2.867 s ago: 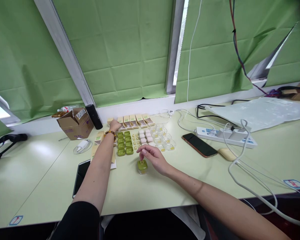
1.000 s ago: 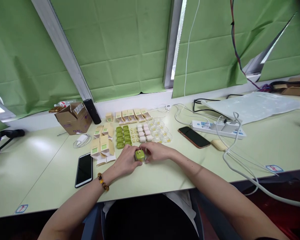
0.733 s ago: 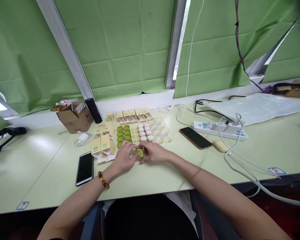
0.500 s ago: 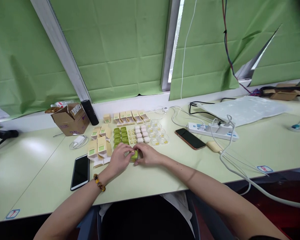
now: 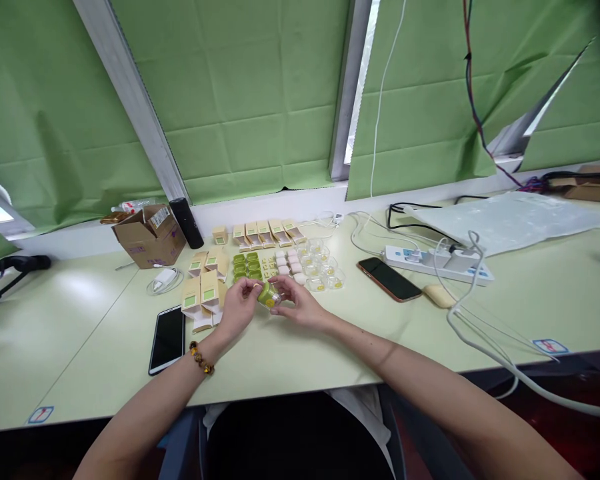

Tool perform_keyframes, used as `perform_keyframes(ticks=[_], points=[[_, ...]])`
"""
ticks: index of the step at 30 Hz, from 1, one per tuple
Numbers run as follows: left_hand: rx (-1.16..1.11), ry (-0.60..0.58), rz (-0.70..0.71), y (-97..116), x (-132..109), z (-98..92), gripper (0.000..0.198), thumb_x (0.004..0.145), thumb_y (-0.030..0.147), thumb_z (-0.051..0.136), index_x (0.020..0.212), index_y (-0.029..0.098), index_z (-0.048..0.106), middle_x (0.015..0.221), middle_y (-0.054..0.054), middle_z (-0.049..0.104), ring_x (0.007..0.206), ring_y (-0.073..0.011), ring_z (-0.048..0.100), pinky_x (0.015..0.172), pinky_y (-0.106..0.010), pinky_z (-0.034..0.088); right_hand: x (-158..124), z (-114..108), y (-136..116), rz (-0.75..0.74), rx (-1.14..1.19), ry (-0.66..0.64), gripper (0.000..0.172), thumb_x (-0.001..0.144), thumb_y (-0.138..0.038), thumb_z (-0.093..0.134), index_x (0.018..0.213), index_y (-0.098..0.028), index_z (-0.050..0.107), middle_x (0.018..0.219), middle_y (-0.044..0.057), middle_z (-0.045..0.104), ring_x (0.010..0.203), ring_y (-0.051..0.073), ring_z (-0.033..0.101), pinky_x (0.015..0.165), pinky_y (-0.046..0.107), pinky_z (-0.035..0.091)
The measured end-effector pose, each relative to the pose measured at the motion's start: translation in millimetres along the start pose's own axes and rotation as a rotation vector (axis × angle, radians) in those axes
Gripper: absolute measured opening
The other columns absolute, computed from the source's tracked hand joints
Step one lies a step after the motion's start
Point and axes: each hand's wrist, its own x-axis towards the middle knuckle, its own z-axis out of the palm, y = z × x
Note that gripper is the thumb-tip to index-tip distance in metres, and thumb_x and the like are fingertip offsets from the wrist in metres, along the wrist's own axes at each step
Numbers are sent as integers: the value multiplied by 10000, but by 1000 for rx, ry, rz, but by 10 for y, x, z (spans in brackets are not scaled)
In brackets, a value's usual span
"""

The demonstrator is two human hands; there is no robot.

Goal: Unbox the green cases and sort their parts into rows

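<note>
The left grip (image 5: 237, 308) and the right grip (image 5: 300, 305) each pinch one small green capsule (image 5: 269, 295), with fingertips closed on it from either side. It is glossy and rounded, tilted, with a clear shell at its right end. It is held just above the middle of the counter (image 5: 305, 363). One beaded bracelet (image 5: 201, 358) circles the left wrist.

One black strap (image 5: 10, 268) lies at the counter's left edge. Near the back edge stand one open cardboard box (image 5: 147, 239) and, just beside it, one matte black cylinder (image 5: 183, 223). In front of them lie one white charger (image 5: 164, 278) with its cable coiled and one black phone (image 5: 167, 331), face up.

Six cream cartons (image 5: 263, 231) with green square labels line the back edge. A nearer cluster of them (image 5: 203, 290) is too overlapped to count. Next come green trays (image 5: 246, 265) in two columns, partly hidden by the left grip. After them come pale blocks (image 5: 287, 261) and clear cups (image 5: 325, 273) with yellow spots.

On the right half lie a second phone (image 5: 389, 279) with an orange rim and one white power strip (image 5: 437, 263). One cream oval pad (image 5: 439, 295) lies there too, and one crinkled clear plastic sheet (image 5: 515, 217) sits toward the back-right corner.
</note>
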Motion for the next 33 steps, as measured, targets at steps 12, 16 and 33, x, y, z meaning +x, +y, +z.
perform_keyframes(ticks=[12,16,33], points=[[-177,100,-64,48,-66,87,376,883,555,768,880,204,633,1027,-96,785,967,-222,723,908,-361,565,-31,76,-230,30,80,32,631,785,-379,861,1281,-286,483,978,-26,499,872,164,605,862,352,553],[-191,194,-79,19,-30,37,390,907,558,752,872,216,569,948,-56,749,912,-200,707,850,-334,578,-37,58,-212,24,77,41,631,776,-349,858,1265,-289,463,973,-25,533,906,178,629,893,369,556],[-647,86,-411,-79,-21,36,357,845,414,842,919,176,587,956,-76,750,825,-200,746,757,-370,649,76,-126,-298,-56,296,210,643,830,-493,872,1331,-322,507,1096,15,669,970,203,722,1036,481,622]])
